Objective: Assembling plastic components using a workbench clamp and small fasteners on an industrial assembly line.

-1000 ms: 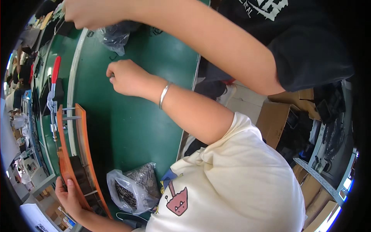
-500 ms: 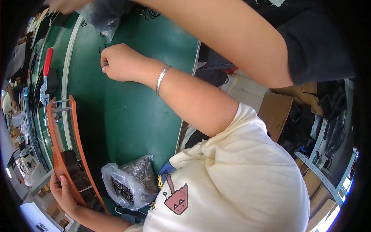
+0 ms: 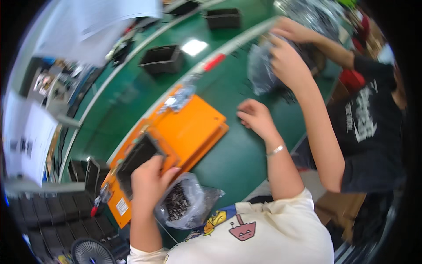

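My left hand [image 3: 150, 181] is at the orange fixture [image 3: 187, 121]. Its thumb lies over an upright orange plate, and the other fingers are mostly hidden beside a dark grey plastic box [image 3: 140, 154] seated in the fixture. My right hand [image 3: 257, 118], with a silver bracelet at the wrist, hovers over the green table right of the fixture. Its fingers are curled together, and any small thing in them is too blurred to make out. Near my shirt, an opened clear plastic bag [image 3: 178, 200] holds many small metal pins or screws.
At right, a co-worker's hands [image 3: 288, 55] are at a plastic bag [image 3: 261, 68]. Small black wire clips [image 3: 288, 96] lie below it. The fixture carries red-handled toggle clamps [image 3: 214, 62]. Dark boxes [image 3: 162, 59] stand on the green surface [image 3: 118, 127] beyond. A fan [image 3: 92, 253] is lower left.
The view has turned, and the fixture's broad orange face now shows. My left hand has shifted from the fixture's outer side to beside the box. My right hand stays curled.
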Action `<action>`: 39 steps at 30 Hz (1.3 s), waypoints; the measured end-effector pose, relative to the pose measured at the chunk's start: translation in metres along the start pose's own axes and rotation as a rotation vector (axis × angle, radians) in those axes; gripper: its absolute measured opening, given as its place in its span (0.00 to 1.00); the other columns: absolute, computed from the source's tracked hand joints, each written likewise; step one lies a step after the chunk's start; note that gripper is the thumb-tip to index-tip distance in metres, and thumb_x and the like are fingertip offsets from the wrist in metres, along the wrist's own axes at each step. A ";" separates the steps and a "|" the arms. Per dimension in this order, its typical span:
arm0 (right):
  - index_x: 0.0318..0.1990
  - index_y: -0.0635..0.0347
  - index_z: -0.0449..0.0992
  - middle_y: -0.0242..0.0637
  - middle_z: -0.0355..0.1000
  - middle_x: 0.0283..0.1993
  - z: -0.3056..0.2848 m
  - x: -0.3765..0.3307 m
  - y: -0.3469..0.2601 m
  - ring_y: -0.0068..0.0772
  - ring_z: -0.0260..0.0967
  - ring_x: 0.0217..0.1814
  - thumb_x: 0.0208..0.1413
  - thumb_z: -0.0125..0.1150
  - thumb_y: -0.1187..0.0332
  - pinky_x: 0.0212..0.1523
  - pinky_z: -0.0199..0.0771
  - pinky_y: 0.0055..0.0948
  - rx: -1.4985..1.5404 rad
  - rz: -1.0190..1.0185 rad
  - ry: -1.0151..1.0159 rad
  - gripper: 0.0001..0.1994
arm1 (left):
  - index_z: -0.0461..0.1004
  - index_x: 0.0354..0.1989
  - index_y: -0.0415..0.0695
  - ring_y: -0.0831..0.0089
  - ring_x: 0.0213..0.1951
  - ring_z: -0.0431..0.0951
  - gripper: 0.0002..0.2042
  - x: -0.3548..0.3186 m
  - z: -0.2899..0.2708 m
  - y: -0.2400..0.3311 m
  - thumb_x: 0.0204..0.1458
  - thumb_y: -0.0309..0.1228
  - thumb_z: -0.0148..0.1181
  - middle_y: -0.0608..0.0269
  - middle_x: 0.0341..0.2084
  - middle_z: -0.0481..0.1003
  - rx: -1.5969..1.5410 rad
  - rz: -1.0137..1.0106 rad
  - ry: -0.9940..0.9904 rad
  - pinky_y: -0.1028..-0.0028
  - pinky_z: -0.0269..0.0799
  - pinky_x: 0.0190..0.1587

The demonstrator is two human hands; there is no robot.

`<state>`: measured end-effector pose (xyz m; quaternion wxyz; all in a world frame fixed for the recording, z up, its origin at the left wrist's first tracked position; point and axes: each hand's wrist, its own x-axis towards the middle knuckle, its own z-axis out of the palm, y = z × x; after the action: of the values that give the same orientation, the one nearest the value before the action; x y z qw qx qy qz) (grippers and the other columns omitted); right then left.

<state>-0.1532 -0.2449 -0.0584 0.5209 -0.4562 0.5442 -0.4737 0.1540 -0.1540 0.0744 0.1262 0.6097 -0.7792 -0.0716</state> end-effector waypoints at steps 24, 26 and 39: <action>0.39 0.58 0.63 0.37 0.69 0.40 0.082 0.015 -0.043 0.24 0.67 0.42 0.66 0.47 0.70 0.46 0.70 0.25 0.359 -0.165 -0.130 0.03 | 0.76 0.34 0.45 0.59 0.47 0.72 0.12 -0.155 0.009 -0.101 0.43 0.36 0.66 0.59 0.41 0.75 0.185 -0.383 0.726 0.57 0.59 0.55; 0.40 0.57 0.62 0.37 0.69 0.40 0.085 0.012 -0.040 0.24 0.67 0.42 0.66 0.47 0.70 0.46 0.70 0.25 0.379 -0.202 -0.160 0.03 | 0.77 0.31 0.45 0.60 0.46 0.73 0.09 -0.149 0.018 -0.110 0.42 0.34 0.65 0.61 0.39 0.76 0.128 -0.403 0.785 0.58 0.60 0.54; 0.41 0.63 0.67 0.44 0.73 0.50 0.079 -0.005 -0.063 0.24 0.70 0.47 0.62 0.52 0.75 0.52 0.70 0.23 0.014 -0.450 0.212 0.03 | 0.76 0.28 0.44 0.58 0.41 0.74 0.06 -0.152 0.027 -0.096 0.42 0.30 0.65 0.56 0.33 0.76 0.141 -0.318 0.776 0.59 0.61 0.51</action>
<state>-0.0740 -0.2513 0.0036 0.3454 -0.5101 0.4774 -0.6265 0.2705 -0.0316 0.0067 0.3557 0.7111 -0.5732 0.1981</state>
